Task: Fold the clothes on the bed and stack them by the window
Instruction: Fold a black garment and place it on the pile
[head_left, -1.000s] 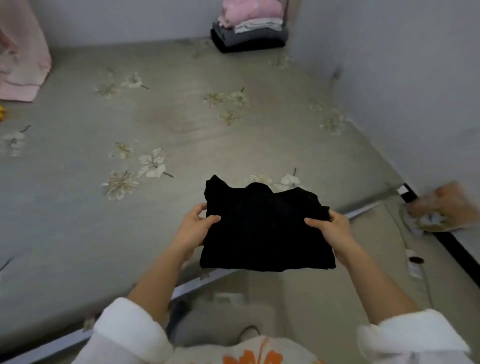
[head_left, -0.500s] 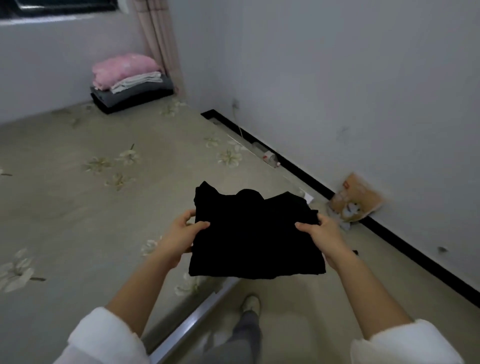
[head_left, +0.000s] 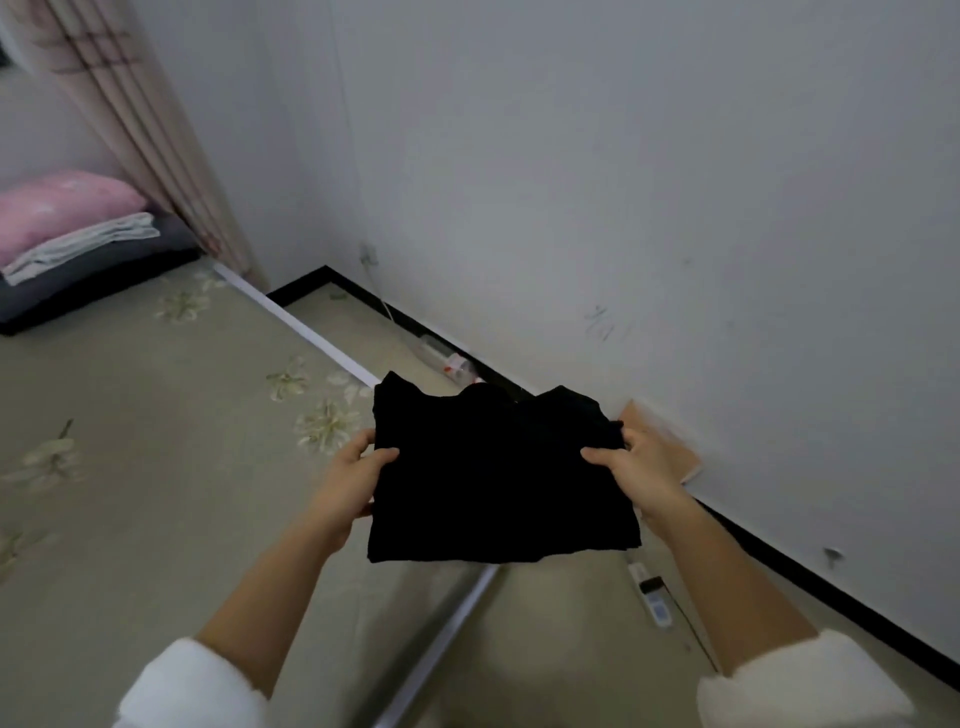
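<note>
Floral-print bed (head_left: 130, 467) edge and floor (head_left: 561, 623) lie beneath a folded black garment (head_left: 498, 483), held level in the air by a left hand (head_left: 353, 483) and a right hand (head_left: 644, 467), fingers (head_left: 361, 441) clamped on its opposite sides. Farther off, a stack of folded clothes (head_left: 78, 244) sits on the bed's far corner beside a pink curtain (head_left: 145, 130).
</note>
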